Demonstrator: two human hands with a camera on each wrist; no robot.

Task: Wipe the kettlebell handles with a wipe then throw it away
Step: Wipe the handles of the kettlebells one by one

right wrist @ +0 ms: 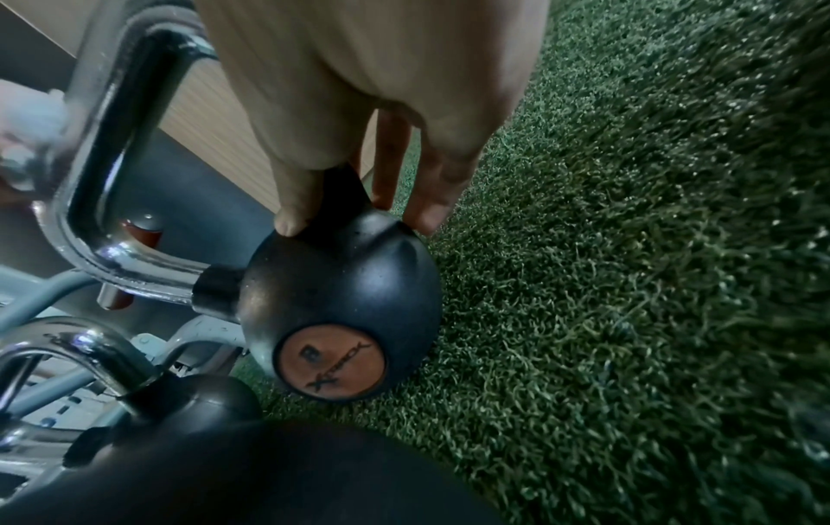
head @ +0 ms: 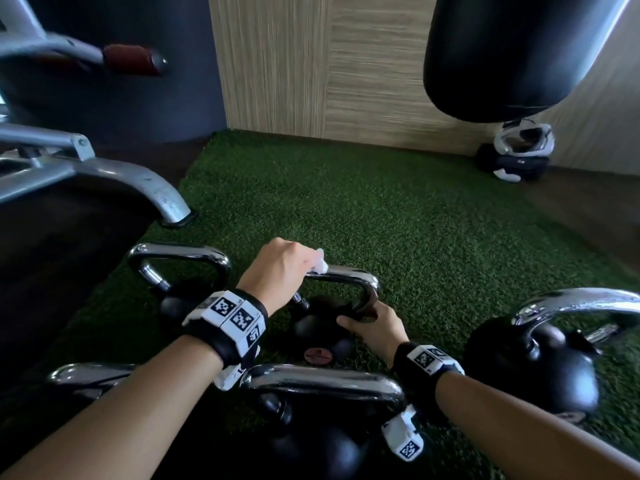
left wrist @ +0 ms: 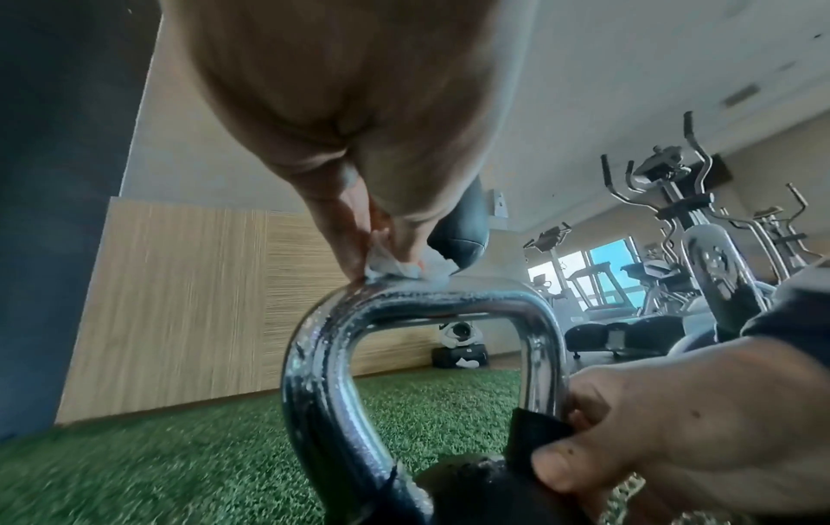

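Observation:
A black kettlebell with a chrome handle stands on the green turf in the middle of the head view. My left hand pinches a crumpled white wipe and presses it onto the top bar of that handle; the wipe sits at the bar's left corner. My right hand grips the black neck at the handle's right foot, thumb on one side and fingers on the other. The kettlebell body carries a round brown badge.
Several other chrome-handled kettlebells stand close around: one at the back left, one in front, one to the right. A grey machine leg stands to the left. A black punching bag hangs at the back right.

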